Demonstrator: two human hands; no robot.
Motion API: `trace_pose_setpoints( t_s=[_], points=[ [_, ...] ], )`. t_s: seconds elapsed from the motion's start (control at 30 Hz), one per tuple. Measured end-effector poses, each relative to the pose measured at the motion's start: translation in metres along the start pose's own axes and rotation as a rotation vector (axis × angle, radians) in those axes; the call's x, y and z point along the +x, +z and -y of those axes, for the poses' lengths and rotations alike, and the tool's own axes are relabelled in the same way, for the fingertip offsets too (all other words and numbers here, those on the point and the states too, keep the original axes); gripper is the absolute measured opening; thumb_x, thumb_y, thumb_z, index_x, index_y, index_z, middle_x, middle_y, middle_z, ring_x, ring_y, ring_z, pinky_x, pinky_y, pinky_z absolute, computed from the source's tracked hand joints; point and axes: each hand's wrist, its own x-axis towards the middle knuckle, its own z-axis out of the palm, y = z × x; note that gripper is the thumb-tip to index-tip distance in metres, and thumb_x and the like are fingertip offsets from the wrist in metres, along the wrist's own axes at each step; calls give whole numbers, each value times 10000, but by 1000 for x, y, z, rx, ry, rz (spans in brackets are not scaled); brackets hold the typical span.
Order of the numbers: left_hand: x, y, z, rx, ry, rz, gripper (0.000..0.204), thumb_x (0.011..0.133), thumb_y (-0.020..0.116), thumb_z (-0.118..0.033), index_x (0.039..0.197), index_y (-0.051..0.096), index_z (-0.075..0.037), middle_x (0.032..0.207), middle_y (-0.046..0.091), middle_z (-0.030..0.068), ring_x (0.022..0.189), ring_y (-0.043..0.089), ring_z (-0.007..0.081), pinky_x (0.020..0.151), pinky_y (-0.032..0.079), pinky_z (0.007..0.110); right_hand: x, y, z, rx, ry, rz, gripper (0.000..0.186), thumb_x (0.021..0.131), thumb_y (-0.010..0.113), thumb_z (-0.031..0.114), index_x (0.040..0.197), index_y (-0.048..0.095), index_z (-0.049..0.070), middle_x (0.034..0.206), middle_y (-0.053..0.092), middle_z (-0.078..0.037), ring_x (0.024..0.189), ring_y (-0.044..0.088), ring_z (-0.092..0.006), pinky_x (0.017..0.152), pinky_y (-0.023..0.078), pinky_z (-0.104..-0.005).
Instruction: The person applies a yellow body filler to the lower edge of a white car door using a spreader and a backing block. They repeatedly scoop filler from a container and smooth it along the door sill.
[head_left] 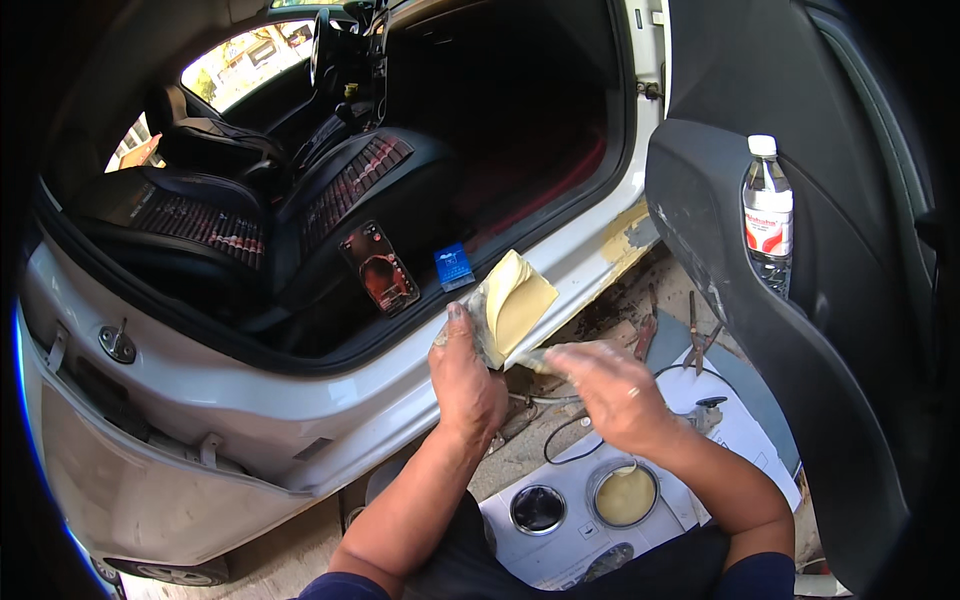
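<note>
Gripped in my left hand is a smeared grey palette carrying a thick, folded layer of pale yellow putty. My right hand, a little blurred, closes around a putty-smeared spreader, whose tip meets the lower edge of the palette. Most of the spreader is hidden by my fingers. Both hands are in front of the white car's door sill. Farther along it, yellow filler and a grey patch coat the sill. An open tin of pale yellow putty stands below my right forearm.
Beside the tin lies a round, dark-centred lid or tin on white cardboard. Pliers-like tools and a cable lie near the open door, which holds a water bottle. A phone and blue box rest inside the doorway.
</note>
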Motion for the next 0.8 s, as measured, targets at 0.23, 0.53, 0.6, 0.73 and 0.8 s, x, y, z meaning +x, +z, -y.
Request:
trace_pose_setpoints(
  t_s=[0.23, 0.53, 0.6, 0.73, 0.8],
  points=[
    [-25, 1, 7, 804, 444, 225, 450, 1185, 519, -341, 1375, 723, 13, 1064, 745, 74, 987, 646, 150, 913, 523, 322, 11, -19, -7, 524, 516, -210, 319, 1144, 515, 81, 1409, 647, -38, 1216, 737, -103, 1099, 660, -146, 966, 538, -316],
    [-19, 1, 8, 701, 391, 208, 477, 1192, 506, -327, 1420, 676, 56, 1195, 762, 127, 1095, 658, 168, 1009, 521, 328, -1, 8, 2, 76, -52, -1, 423, 967, 642, -44, 1383, 699, 11, 1275, 734, -219, 1141, 724, -419, 987, 602, -452],
    [-13, 0, 6, 609, 432, 169, 494, 1190, 514, -336, 1425, 666, 71, 1229, 754, 116, 1126, 649, 166, 1035, 510, 320, -2, 8, -4, 70, -75, 88, 426, 964, 634, -68, 1380, 696, 2, 1287, 739, -218, 1181, 725, -401, 1012, 592, -461],
    [-7, 4, -2, 414, 274, 24, 481, 1174, 551, -351, 1316, 694, 85, 1221, 749, 130, 1121, 689, 177, 1039, 530, 340, 1, -9, -16, 150, -31, -78, 361, 978, 643, -42, 1330, 717, -11, 1255, 759, -206, 1136, 746, -367, 1000, 604, -441],
    [-10, 5, -4, 200, 61, 13, 470, 1170, 542, -368, 1325, 661, 59, 1234, 747, 153, 1139, 718, 224, 1057, 555, 388, 11, -29, -13, 131, 84, -234, 332, 1073, 592, 19, 1391, 676, -26, 1236, 772, -175, 1144, 747, -279, 987, 602, -395]
  ],
)
